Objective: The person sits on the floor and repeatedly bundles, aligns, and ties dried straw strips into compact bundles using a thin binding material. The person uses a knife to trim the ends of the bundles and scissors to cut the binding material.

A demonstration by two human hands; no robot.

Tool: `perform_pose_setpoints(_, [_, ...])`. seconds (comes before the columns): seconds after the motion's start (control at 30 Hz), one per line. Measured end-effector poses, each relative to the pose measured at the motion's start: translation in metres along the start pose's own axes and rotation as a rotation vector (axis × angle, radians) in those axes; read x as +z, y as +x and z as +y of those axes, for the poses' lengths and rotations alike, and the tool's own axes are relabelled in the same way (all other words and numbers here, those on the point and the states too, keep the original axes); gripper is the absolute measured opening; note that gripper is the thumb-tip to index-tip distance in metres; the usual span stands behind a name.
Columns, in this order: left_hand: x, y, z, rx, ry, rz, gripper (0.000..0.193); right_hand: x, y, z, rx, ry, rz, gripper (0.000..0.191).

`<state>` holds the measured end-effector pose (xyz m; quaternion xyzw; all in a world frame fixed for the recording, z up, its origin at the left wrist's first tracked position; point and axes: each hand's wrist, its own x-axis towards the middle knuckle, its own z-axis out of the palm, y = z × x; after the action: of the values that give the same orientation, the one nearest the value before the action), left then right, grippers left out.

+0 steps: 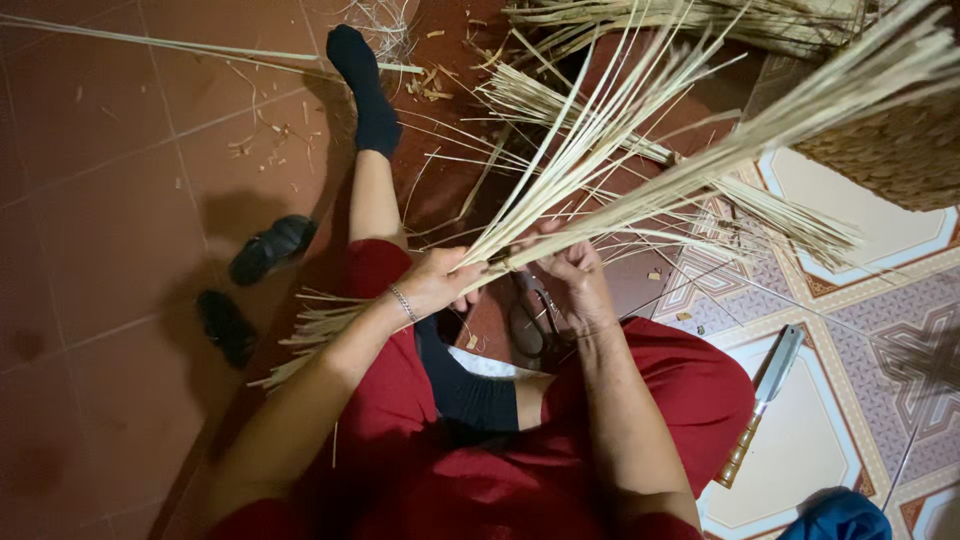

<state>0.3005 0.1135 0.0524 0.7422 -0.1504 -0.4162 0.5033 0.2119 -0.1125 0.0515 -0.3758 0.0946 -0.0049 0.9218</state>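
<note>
Bundle of pale split strips (610,200) held over the lap, fanning up and right, short ends sticking out lower left past the wrist. Left hand (437,283) clenched around the bundle; right hand (572,278) gripping it just beside, fingers curled on the strips. Cleaver with wooden handle (764,392) on the patterned floor tile (880,240) by the right knee. Woven basket (895,150) upper right. Two dark sandals (270,248) on the red floor, left.

I see warm, dim indoor light, soft shadows falling left of the black sandals (250,285) on the red tiles, brighter patterned tiling to their right, and wide-angle stretching toward the frame's corners.
</note>
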Motion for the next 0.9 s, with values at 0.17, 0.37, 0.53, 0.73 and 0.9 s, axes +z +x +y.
perform_pose_setpoints(0.17, [0.008, 0.006, -0.009, 0.184, 0.199, 0.305, 0.021, 0.01, 0.002, 0.013, 0.112, -0.229, 0.198, 0.019])
perform_pose_setpoints(0.37, [0.025, 0.005, -0.021, 0.358, 0.273, 0.477, 0.021, 0.005, 0.003, 0.049, -0.037, -0.535, 0.225, 0.024])
perform_pose_setpoints(0.53, [0.025, 0.002, -0.029, 0.312, 0.157, 0.394, 0.024, -0.002, 0.0, 0.055, 0.034, -0.518, 0.211, 0.02])
perform_pose_setpoints(0.73, [0.014, 0.013, -0.029, 0.193, 0.029, 0.266, 0.025, -0.002, 0.002, 0.043, 0.02, -0.476, 0.143, 0.012])
perform_pose_setpoints(0.9, [0.005, 0.013, -0.021, 0.025, -0.089, 0.179, 0.026, -0.005, -0.002, 0.038, -0.031, -0.59, 0.083, 0.012])
